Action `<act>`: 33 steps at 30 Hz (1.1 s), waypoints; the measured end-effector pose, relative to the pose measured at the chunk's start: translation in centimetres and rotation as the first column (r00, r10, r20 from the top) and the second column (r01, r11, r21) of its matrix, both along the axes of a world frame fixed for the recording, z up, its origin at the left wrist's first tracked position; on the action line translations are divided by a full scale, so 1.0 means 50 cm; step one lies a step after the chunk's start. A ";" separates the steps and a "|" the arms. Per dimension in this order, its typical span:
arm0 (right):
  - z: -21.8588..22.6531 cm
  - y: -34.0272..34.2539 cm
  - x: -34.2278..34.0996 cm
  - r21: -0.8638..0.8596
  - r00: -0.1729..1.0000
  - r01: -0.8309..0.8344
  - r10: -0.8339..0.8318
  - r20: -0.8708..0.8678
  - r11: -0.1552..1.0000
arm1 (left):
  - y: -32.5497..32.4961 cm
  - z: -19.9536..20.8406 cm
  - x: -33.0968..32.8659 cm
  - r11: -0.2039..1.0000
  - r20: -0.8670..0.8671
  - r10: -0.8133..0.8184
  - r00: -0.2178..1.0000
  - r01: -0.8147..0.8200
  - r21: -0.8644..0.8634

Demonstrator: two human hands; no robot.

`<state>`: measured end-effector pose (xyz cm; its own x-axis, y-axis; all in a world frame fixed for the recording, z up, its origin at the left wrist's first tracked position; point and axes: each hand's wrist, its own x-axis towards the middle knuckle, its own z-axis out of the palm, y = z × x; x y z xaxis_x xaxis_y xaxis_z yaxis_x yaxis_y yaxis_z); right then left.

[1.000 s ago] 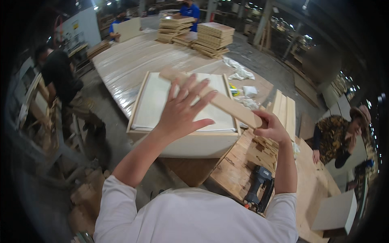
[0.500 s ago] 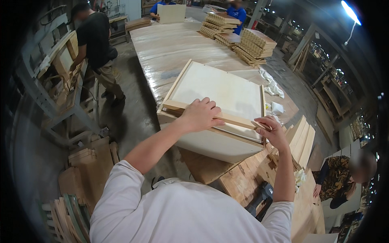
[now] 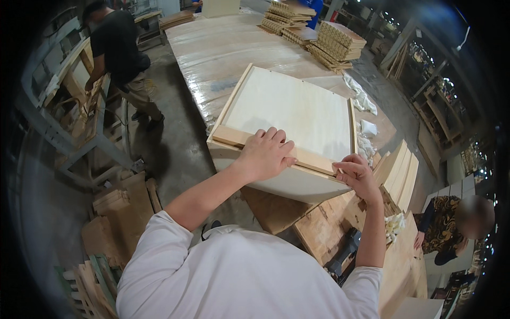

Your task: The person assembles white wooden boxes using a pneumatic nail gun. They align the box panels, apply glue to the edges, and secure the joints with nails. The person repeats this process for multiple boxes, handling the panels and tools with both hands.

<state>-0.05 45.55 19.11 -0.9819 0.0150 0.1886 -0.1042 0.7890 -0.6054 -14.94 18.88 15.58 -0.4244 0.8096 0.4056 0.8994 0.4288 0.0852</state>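
Note:
A pale wooden box (image 3: 298, 109), like a drawer or cabinet carcass with raised rims around a flat panel, stands in front of me. Along its near rim lies a light wooden strip (image 3: 314, 159). My left hand (image 3: 267, 153) is closed over the middle of this strip, fingers on the panel side and thumb toward the near edge. At the strip's right end my right hand (image 3: 357, 174) pinches it by the box's near right corner. The strip's middle is hidden under my left hand.
A film-covered table (image 3: 199, 58) extends beyond the box, bearing stacked slatted panels (image 3: 340, 42). A black power tool (image 3: 344, 250) rests on the workbench (image 3: 324, 226) at right, near long boards (image 3: 398, 173). One person (image 3: 117, 48) works at left; another (image 3: 449, 226) is at right.
The strip has gone down from a raised, tilted position to lie along the inside of the near rim. Both hands have stayed on it. My view has shifted slightly.

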 end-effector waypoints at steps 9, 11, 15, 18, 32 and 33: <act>-0.021 -0.041 0.024 0.201 0.974 0.137 -0.095 -0.206 0.970 | -0.018 -0.005 -0.012 0.991 -0.107 -0.126 0.986 0.129 0.027; -0.023 -0.069 0.028 0.244 0.970 0.159 -0.105 -0.220 0.957 | -0.034 -0.005 -0.032 0.984 -0.117 -0.178 0.977 0.179 0.002; -0.008 -0.177 0.041 0.325 0.984 0.125 -0.077 -0.159 0.937 | -0.126 0.007 -0.089 0.955 -0.088 -0.297 0.951 0.296 -0.027; -0.008 -0.243 0.058 0.381 0.985 0.154 -0.109 -0.136 0.912 | -0.154 0.006 -0.083 0.959 -0.074 -0.281 0.957 0.282 0.003; -0.041 -0.251 0.176 0.144 0.826 0.525 -0.461 -0.324 0.839 | -0.188 0.091 -0.246 0.933 0.156 -0.040 0.987 -0.019 0.359; -0.054 -0.234 0.199 0.061 0.779 0.570 -0.516 -0.356 0.819 | -0.186 0.117 -0.288 0.906 0.060 0.082 0.995 -0.100 0.412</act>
<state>9.92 33.82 16.43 -0.7074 0.4716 0.5264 0.2115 0.8519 -0.4791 -29.32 9.59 21.41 -0.5110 0.5296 0.6770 0.8503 0.4269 0.3078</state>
